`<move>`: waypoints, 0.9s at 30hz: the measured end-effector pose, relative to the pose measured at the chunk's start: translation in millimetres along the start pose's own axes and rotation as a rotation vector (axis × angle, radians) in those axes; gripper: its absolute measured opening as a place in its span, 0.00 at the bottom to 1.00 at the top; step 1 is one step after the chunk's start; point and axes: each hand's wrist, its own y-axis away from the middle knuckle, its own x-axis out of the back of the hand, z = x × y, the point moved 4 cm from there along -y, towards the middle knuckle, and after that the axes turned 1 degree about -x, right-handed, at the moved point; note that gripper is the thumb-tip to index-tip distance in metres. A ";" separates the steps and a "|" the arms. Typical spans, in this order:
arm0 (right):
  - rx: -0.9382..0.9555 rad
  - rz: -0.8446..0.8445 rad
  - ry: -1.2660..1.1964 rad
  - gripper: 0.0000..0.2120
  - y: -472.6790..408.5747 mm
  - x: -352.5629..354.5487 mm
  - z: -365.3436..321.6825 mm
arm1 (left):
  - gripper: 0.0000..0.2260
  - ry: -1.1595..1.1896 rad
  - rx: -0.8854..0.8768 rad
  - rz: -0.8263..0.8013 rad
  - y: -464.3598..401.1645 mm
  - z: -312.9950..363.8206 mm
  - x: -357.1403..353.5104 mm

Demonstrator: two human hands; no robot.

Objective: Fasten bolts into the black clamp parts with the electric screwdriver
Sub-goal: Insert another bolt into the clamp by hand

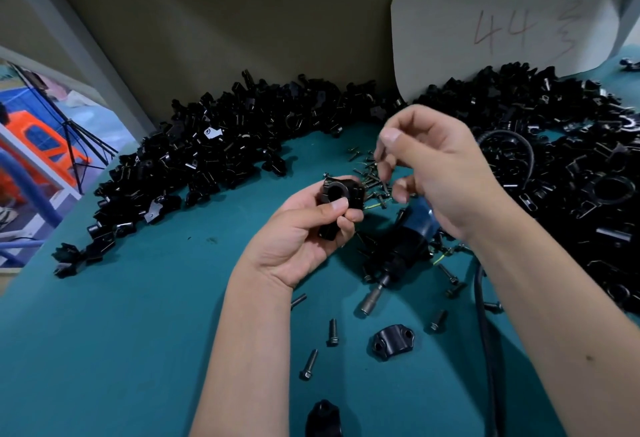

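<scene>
The left hand [304, 228] grips a black clamp part [341, 201] between thumb and curled fingers, bore facing up. Just right of that grip, the right hand [440, 173] is raised with fingertips pinched, apparently on a small bolt [380, 154]; blur prevents certainty. Below both hands, the electric screwdriver [398, 253] lies on the green table [138, 332] among loose bolts [332, 332].

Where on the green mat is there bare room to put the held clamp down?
Bare mat lies left of the left hand, below the clamp pile. Crowded: loose bolts and the electric screwdriver under the right hand.
</scene>
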 end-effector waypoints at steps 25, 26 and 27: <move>-0.013 -0.183 0.037 0.04 1.2 -0.5 4.9 | 0.18 0.089 0.089 -0.097 5.1 -2.6 -2.8; -0.017 -0.193 0.037 0.04 1.4 -0.8 4.4 | 0.19 0.115 0.093 -0.115 5.6 -2.8 -3.7; -0.019 -0.203 0.034 0.04 1.8 -1.3 4.2 | 0.20 0.138 0.095 -0.127 5.9 -2.9 -4.7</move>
